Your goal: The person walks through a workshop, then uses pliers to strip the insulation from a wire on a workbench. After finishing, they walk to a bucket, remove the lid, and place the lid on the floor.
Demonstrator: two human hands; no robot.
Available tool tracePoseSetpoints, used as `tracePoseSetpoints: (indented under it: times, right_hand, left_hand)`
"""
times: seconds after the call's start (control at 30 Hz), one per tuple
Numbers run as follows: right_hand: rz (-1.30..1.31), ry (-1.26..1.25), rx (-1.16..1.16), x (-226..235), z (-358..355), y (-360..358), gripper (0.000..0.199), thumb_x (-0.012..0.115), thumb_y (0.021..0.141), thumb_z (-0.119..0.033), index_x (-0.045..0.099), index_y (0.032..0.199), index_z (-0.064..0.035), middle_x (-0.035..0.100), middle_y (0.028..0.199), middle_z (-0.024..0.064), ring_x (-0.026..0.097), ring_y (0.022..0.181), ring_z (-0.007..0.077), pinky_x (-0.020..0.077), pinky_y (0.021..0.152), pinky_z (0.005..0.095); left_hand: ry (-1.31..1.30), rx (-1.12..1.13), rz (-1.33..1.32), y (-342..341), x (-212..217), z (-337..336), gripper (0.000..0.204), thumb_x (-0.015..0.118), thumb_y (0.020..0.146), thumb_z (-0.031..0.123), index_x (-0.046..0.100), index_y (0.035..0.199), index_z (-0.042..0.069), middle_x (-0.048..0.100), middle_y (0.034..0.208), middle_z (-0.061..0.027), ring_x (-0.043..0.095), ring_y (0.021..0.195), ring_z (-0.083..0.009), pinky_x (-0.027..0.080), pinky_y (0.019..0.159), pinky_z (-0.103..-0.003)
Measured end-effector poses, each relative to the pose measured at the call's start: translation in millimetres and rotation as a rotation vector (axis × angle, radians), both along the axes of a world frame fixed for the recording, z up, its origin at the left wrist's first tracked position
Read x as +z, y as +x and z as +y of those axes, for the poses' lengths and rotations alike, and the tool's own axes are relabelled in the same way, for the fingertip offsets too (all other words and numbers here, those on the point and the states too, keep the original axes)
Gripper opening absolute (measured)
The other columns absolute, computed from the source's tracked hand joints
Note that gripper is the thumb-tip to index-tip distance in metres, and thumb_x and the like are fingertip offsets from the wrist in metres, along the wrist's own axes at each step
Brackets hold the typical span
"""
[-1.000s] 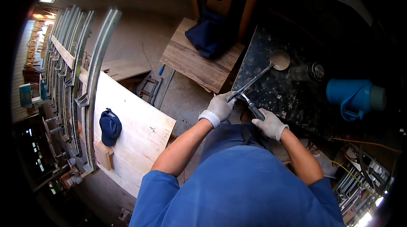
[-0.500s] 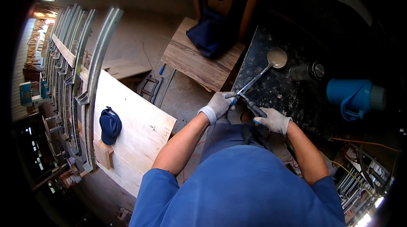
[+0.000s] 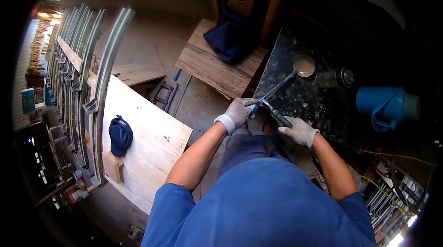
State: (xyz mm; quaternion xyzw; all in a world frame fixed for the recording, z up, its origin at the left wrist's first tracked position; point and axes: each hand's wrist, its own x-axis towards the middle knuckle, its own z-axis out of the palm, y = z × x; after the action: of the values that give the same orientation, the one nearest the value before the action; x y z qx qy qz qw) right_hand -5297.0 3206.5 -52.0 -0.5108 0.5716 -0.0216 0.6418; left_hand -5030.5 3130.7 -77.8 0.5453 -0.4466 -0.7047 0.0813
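Note:
My left hand [image 3: 238, 113], in a whitish glove with blue fingertips, is closed round the end of a long-handled metal ladle [image 3: 279, 86]. The ladle slants away to the upper right, its round bowl over the dark speckled tabletop [image 3: 282, 58]. In my gloved right hand [image 3: 302, 132] is a dark-handled tool [image 3: 279, 118] with a narrow metal end. That end meets or crosses the ladle's handle close to my left fingers; its exact kind does not show.
A glass jar [image 3: 333, 78] and a blue thermos jug [image 3: 385, 107] are on the tabletop. Ahead stands a wooden chair [image 3: 207, 71] with dark blue cloth [image 3: 226, 39]. To the left are a pale board [image 3: 152, 141], a blue cap [image 3: 121, 137] and metal clamp rails [image 3: 108, 58].
Both hands stay in nearly the same place, still holding the ladle and the dark-handled tool. The ladle's bowl has shifted very slightly to the right and down in the picture.

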Motion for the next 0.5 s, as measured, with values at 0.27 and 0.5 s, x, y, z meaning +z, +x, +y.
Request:
tracePoseSetpoints:
  times: [0.27,0.5]
  right_hand:
    - [-0.199,0.219,-0.177,-5,6,-2,0.037,0.07,0.098,-0.035,0.065,0.113,-0.0014,0.072,0.095,0.0064,0.063,0.087,0.0135,0.0515,0.082,0.0315]
    - [-0.143,0.082,-0.1,-10,7,-4,0.035,0.068,0.098,-0.033,0.064,0.111,-0.0004,0.069,0.091,0.0066,0.065,0.085,0.0178,0.052,0.083,0.0356]
  left_hand:
    - [0.144,0.071,0.047,1,-1,1,0.032,0.061,0.104,0.012,0.07,0.134,0.005,0.063,0.076,0.0021,0.051,0.062,-0.0056,0.04,0.054,-0.022]
    - [0.109,0.045,0.038,3,3,-1,0.032,0.062,0.104,0.013,0.07,0.134,0.006,0.062,0.075,0.0027,0.051,0.061,-0.0054,0.04,0.054,-0.022]
